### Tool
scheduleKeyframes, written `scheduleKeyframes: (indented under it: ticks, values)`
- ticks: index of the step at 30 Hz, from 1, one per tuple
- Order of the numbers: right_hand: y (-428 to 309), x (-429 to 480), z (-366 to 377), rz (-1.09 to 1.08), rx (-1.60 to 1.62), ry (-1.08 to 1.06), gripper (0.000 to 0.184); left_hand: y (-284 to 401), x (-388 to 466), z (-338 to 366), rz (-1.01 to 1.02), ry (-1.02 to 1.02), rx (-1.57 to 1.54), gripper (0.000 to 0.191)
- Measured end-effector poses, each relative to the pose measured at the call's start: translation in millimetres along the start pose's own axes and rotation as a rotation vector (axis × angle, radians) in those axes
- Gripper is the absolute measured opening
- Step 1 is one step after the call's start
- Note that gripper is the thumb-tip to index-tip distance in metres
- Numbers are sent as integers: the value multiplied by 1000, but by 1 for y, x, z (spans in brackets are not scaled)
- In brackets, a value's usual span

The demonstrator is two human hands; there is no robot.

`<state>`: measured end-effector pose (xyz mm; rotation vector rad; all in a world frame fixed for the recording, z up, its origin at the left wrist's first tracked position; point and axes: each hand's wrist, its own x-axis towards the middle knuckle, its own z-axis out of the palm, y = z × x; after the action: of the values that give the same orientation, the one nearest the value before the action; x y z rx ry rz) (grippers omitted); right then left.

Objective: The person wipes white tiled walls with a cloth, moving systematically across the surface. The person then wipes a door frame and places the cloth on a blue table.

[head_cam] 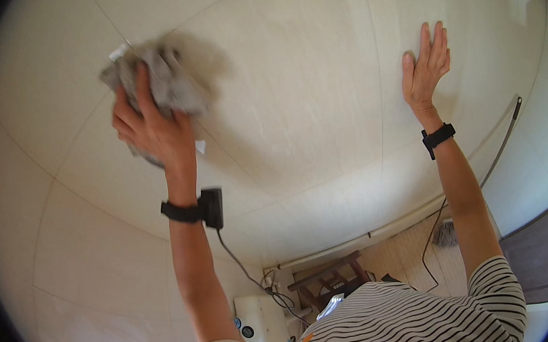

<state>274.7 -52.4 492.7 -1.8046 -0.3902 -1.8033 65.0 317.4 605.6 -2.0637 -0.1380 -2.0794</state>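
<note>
My left hand presses a crumpled grey cloth against a cream tiled wall. Its fingers spread over the cloth, which hides part of a tile joint. Small white patches show at the cloth's upper left edge and beside my wrist; what they are, I cannot tell. Farther right, my right hand lies flat on the wall with nothing in it, thumb held away from the fingers. Each wrist wears a black strap, and a cable runs down from the left one's black box.
A mop leans at the right, its handle high and its grey head on the floor. Below are a dark wooden stool or chair, a white appliance or box, and a pipe-like ledge. A brown door stands lower right.
</note>
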Motion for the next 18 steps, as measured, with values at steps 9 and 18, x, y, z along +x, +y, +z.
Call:
scheduleKeyframes:
  ticks: [9,18]
  values:
    - [9,0,0,-20,9,-2,61,109,-84,29,312,-227,-19,54]
    - [9,-3,3,-27,-6,30,62,21,-180,-16,702,-399,10,51]
